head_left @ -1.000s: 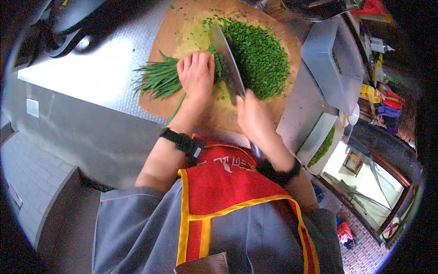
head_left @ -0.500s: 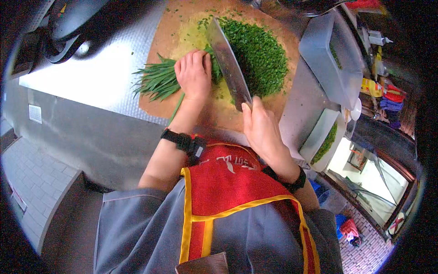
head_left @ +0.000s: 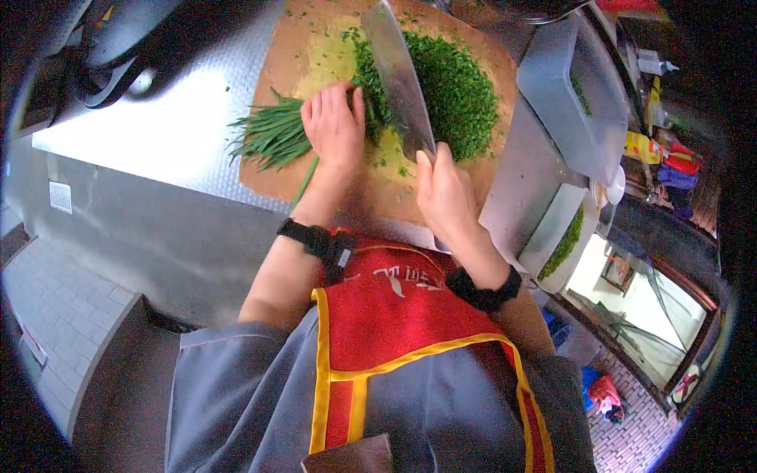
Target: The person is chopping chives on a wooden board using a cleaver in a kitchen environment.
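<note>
My left hand (head_left: 335, 126) is closed over a bunch of long green chives (head_left: 272, 134), pressing it on the wooden cutting board (head_left: 276, 183). The uncut leaves fan out to the left, and one stalk trails below my wrist. In my right hand (head_left: 449, 193) is the handle of a cleaver (head_left: 400, 83), its broad blade tilted and pointing away from me. The blade stands just right of my left fingers. Beyond it, chopped chives (head_left: 457, 98) are heaped on the board's right side; the blade hides part of them.
To the right stands a clear plastic tub (head_left: 579, 102) with green bits inside. Nearer me, a smaller container (head_left: 564, 244) holds chopped greens. Dark equipment (head_left: 118, 55) rises at the upper left above the metal counter (head_left: 189, 118).
The cleaver and my right hand have moved up and slightly away from me. My left hand stays on the chives in nearly the same place.
</note>
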Available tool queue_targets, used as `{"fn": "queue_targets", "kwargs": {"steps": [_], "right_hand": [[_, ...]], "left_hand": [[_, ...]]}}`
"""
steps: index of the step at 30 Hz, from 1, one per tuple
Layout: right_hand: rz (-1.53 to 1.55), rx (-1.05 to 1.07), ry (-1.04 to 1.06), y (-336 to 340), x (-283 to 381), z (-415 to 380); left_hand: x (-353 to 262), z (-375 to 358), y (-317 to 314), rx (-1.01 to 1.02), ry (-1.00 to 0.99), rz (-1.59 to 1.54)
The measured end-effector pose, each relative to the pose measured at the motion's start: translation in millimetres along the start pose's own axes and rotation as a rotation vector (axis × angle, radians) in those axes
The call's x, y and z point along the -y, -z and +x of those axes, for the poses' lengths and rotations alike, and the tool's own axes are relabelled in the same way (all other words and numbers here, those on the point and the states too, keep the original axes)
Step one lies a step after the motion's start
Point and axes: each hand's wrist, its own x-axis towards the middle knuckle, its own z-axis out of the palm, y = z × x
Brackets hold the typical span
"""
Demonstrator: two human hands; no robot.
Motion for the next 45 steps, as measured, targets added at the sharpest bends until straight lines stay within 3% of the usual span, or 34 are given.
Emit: {"fn": "queue_targets", "kwargs": {"steps": [4,10,13,21,27,33,36,42,45], "right_hand": [[-0.125,0.166,-0.003,19.9,8.1,-14.5],[-0.199,0.236,0.014,12.7,7.3,-13.1],[-0.193,0.154,0.042,-41.3,-18.3,19.0],[0.033,-0.024,0.061,-2.5,-1.9,-4.4],[-0.111,0.252,-0.002,26.7,12.5,-24.1],[-0.166,0.19,0.164,-3.8,-6.3,-3.0],[-0.098,0.142,0.089,-38.5,-18.0,16.9],[0.016,-0.021,0.112,-7.7,-8.0,0.4],[-0.116,0.084,0.065,6.5,-1.1,-13.1]], "left_hand": [[-3.5,2.3,-0.2,0.025,0.032,-0.003],[0.4,0.1,-2.7,0.027,-0.002,0.023],[1.4,-0.5,-4.1,0.021,-0.017,0.024],[-0.6,0.0,-2.8,0.015,0.023,0.023],[0.0,-0.8,-4.0,-0.027,0.02,-0.002],[1.7,-0.8,-7.2,0.003,-0.011,0.053],[1.3,-0.7,-5.7,0.001,-0.011,0.02],[1.5,-0.4,-4.5,-0.041,0.011,-0.039],[3.0,-0.1,-9.3,-0.11,0.001,-0.045]]}}
